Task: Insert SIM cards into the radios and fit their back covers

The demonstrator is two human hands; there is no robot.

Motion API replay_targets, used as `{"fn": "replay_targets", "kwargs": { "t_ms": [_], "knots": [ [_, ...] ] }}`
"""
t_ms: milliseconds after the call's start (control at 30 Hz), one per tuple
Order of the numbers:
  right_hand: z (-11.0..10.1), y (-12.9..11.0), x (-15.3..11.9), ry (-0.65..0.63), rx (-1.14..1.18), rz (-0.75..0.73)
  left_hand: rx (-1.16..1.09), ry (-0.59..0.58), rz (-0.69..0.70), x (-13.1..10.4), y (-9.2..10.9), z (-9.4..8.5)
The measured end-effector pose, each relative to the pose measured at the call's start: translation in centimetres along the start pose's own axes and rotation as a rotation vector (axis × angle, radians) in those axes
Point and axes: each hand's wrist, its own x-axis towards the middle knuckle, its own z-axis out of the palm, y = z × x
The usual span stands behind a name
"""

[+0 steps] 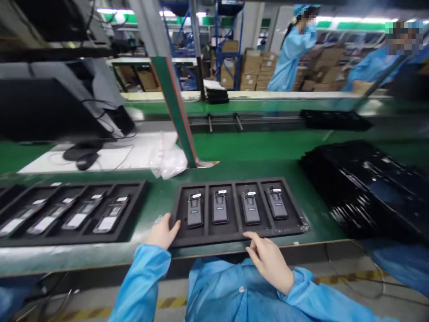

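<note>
A black tray [208, 240] with separate compartments lies on the green bench in front of me. In each compartment sits a dark handheld device [220, 212], much like a small two-way radio, with a white label at its top end. At the tray's left side is my left hand [161, 233], thumb and forefinger apart, the thumb against the rim near the front corner. My right hand [270, 259] is at the front edge, its forefinger stretched to the rim and the thumb apart. It holds nothing.
Left of it, another black tray [125, 232] holds several devices with pale faces. Stacked black trays [368, 179] stand to the right. Behind are a green post [177, 107], a crumpled plastic bag [167, 156], a mouse [87, 161] and a monitor [43, 109]. Two people in blue work beyond.
</note>
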Motion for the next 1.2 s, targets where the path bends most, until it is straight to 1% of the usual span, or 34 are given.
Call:
{"fn": "replay_targets", "kwargs": {
  "t_ms": [33, 100, 167, 233, 333, 433, 500, 567, 633, 767, 867, 933, 1033, 1200],
  "knots": [
    [0.2, 1.4, -0.4, 0.065, -0.071, 0.013, 0.009, -0.016, 0.004, 0.3, 0.2, -0.3],
    [0.5, 3.5, -0.6, 0.145, -0.165, 0.018, 0.032, -0.042, 0.007, 0.5, 0.8, -1.0],
    [0.2, 5.0, -0.3, 0.182, -0.197, 0.034, 0.062, -0.054, 0.008, 0.7, 2.0, -1.8],
    [-0.5, 6.3, 0.3, 0.201, -0.199, 0.086, 0.092, -0.053, 0.011, 1.1, 3.8, -2.2],
    [-1.9, 8.7, 1.7, 0.230, -0.219, 0.177, 0.115, -0.061, 0.030, 2.6, 7.2, -1.8],
    [-3.2, 11.3, 4.0, 0.249, -0.245, 0.221, 0.107, -0.062, 0.025, 5.1, 10.3, -1.0],
    [-4.0, 12.8, 5.9, 0.262, -0.263, 0.225, 0.092, -0.050, 0.005, 6.8, 11.9, -0.6],
    [-4.6, 13.9, 8.0, 0.278, -0.280, 0.224, 0.072, -0.034, -0.011, 8.3, 13.0, -0.3],
    [-5.0, 14.7, 10.0, 0.292, -0.291, 0.221, 0.047, -0.019, -0.020, 9.8, 13.7, 0.0],
    [-5.5, 15.9, 14.0, 0.321, -0.296, 0.244, -0.032, 0.011, -0.021, 12.3, 14.4, 0.8],
    [-5.9, 16.6, 16.9, 0.338, -0.304, 0.286, -0.116, 0.057, -0.033, 13.6, 14.9, 1.3],
    [-6.3, 17.0, 18.9, 0.340, -0.311, 0.310, -0.174, 0.114, -0.042, 13.8, 15.5, 1.5],
    [-6.7, 17.4, 22.1, 0.343, -0.318, 0.335, -0.243, 0.184, -0.020, 13.4, 16.4, 2.1],
    [-7.4, 18.0, 27.1, 0.349, -0.319, 0.378, -0.298, 0.218, 0.067, 12.5, 17.3, 3.1]
  ]
}}
